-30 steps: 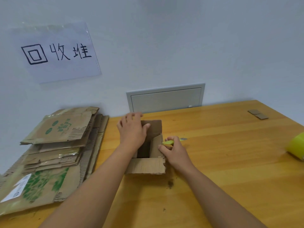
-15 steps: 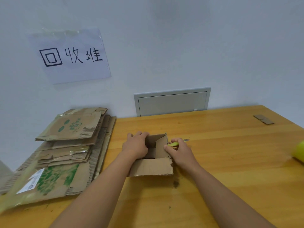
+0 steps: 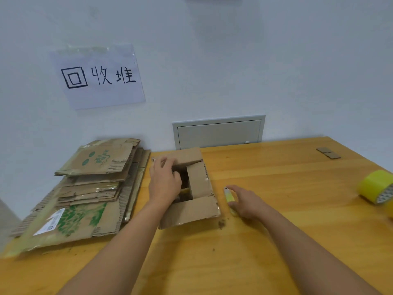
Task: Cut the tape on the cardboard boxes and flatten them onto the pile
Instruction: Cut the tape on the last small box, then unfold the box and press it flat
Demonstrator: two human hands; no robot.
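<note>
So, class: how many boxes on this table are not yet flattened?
1: the small cardboard box at the table's middle, flaps open, left hand on it. The rest lie flat in the pile to its left.

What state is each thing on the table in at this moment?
cardboard box: flaps open, not yet flat
left hand: grips the box wall
right hand: open, beside the cutter
cutter: lying on the table
pile: flattened, stacked
tape roll: on its side
</note>
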